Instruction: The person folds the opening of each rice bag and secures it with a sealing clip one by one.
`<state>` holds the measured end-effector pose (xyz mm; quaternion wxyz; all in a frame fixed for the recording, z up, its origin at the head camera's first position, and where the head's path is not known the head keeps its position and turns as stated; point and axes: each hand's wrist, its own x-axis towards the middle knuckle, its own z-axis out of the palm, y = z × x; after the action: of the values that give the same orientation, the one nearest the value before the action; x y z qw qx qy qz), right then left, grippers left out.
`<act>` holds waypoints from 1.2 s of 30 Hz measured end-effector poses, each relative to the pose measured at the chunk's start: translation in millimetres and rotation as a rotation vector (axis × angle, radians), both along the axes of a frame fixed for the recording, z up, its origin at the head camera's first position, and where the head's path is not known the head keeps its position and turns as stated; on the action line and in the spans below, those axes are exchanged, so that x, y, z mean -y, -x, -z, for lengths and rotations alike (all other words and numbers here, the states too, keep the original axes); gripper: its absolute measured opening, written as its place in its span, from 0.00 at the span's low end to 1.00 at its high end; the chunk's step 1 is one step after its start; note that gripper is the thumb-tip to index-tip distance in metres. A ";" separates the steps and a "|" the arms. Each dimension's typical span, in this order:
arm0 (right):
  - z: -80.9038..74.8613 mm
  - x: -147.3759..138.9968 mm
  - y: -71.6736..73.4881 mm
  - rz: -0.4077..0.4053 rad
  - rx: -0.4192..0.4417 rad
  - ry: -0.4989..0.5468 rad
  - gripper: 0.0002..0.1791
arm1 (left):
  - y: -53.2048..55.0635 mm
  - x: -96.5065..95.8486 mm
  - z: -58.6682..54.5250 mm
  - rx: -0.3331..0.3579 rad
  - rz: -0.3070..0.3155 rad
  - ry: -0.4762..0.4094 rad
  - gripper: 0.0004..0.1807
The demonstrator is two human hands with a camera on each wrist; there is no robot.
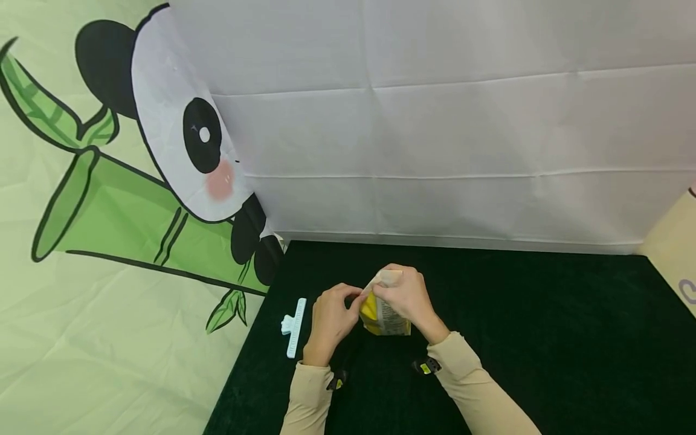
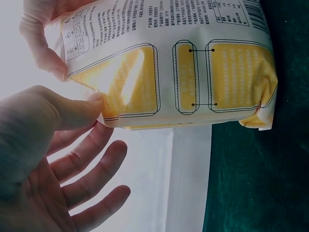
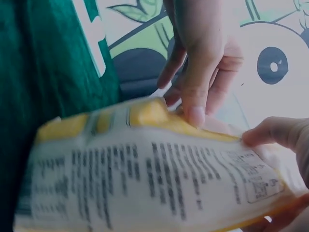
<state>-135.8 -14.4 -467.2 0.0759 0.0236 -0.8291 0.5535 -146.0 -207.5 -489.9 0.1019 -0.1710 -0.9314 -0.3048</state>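
Observation:
A yellow and white printed packet [image 1: 393, 321] stands on the dark green table, its top between both hands. My left hand [image 1: 330, 317] pinches the packet's upper left edge between thumb and index finger; in the left wrist view its other fingers [image 2: 104, 166] spread loosely below. At the top edge, my right hand [image 1: 409, 297] grips the packet's upper corner, thumb in front. Printed text and yellow panels cover the packet [image 3: 125, 174] in the right wrist view. Whether the packet's mouth is sealed cannot be told. A light blue sealing clip [image 1: 294, 328] lies left of my left hand.
The dark green cloth-covered table [image 1: 544, 338] reaches a pale curtain [image 1: 451, 133] at the back. On the left hangs a green sheet [image 1: 81, 338] with a panda print. A cream panel [image 1: 674, 254] borders the right side.

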 end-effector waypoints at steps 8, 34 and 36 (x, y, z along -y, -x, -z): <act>-16.6 -4.3 -0.4 -0.020 -0.096 -0.276 0.04 | 0.6 0.8 0.2 0.018 0.017 0.002 0.07; -36.4 9.2 0.4 -0.017 -0.438 -0.798 0.05 | 2.6 -6.2 4.7 -0.067 -0.027 0.024 0.07; -37.4 9.7 0.8 -0.025 -0.443 -0.821 0.05 | 3.0 -6.8 4.9 -0.070 -0.033 0.021 0.07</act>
<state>-136.6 -24.0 -429.8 0.2289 0.1795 -0.9429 0.1620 -149.0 -200.7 -494.8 0.1378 -0.1675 -0.9331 -0.2869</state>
